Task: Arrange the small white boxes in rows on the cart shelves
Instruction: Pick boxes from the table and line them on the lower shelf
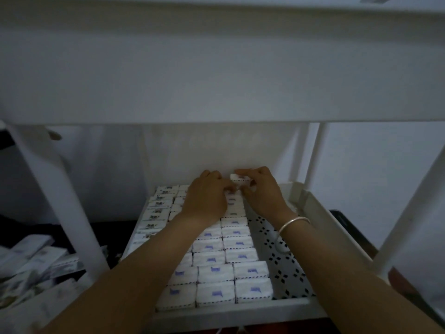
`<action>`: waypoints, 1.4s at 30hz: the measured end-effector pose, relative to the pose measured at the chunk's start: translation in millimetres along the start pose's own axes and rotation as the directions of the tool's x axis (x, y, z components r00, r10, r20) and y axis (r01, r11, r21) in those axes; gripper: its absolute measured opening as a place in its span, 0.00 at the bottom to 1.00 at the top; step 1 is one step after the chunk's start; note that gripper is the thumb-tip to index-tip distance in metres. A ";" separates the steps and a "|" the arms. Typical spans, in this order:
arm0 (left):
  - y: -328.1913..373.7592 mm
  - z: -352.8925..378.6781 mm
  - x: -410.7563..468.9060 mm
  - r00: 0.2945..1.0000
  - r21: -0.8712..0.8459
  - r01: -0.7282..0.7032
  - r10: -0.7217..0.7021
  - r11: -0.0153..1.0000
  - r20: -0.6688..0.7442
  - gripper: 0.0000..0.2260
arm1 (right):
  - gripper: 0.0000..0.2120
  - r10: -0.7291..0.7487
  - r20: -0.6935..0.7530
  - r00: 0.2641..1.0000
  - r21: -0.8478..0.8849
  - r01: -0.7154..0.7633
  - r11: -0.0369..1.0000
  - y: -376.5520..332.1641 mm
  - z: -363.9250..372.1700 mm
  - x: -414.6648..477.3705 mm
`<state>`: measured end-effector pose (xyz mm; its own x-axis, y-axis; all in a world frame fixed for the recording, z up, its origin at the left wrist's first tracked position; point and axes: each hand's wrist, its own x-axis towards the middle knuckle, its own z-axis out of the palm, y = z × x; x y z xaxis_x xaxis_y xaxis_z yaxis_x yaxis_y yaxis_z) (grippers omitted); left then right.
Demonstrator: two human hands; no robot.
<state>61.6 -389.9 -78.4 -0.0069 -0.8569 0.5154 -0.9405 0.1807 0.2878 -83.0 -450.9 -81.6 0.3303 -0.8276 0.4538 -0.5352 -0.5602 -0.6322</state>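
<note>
Beside my left grip [207,198], my right grip [262,192] pinches a small white box [238,178]; left grip curled, hold unclear.

No text, brand or number could be read anywhere. The small white boxes [237,243] in the right-hand rows on the cart shelf [284,268] each carried a small blue-violet mark on the top face, too blurred to tell as letters or a logo. The leftmost row of boxes [156,216] bore dark printed blocks, perhaps a code or label, equally unreadable. The loose packets [36,259] heaped at left showed only smudged print.
</note>
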 end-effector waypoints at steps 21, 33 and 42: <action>4.3 -6.6 -1.5 0.992 -0.009 0.122 -0.122 0.993 -0.029 0.15 | 0.26 -0.011 0.305 0.952 -0.181 0.069 0.981 10.8 4.1 -1.8; 64.0 -65.6 -38.9 0.969 -0.052 0.015 -0.002 0.999 0.246 0.18 | 0.27 0.060 0.300 0.952 -0.281 0.028 0.959 -39.6 -65.3 -72.9; 183.5 -110.5 -145.8 0.757 -0.298 -0.262 0.387 0.918 0.527 0.08 | 0.14 0.038 0.134 0.990 -0.341 0.010 0.940 -65.5 -159.2 -211.4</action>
<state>-72.5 -178.5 -11.6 -0.5481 -0.8330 0.0756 -0.7604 0.5339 0.3698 -241.5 -233.8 -36.3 0.4108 -0.8455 0.3410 -0.7647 -0.5232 -0.3761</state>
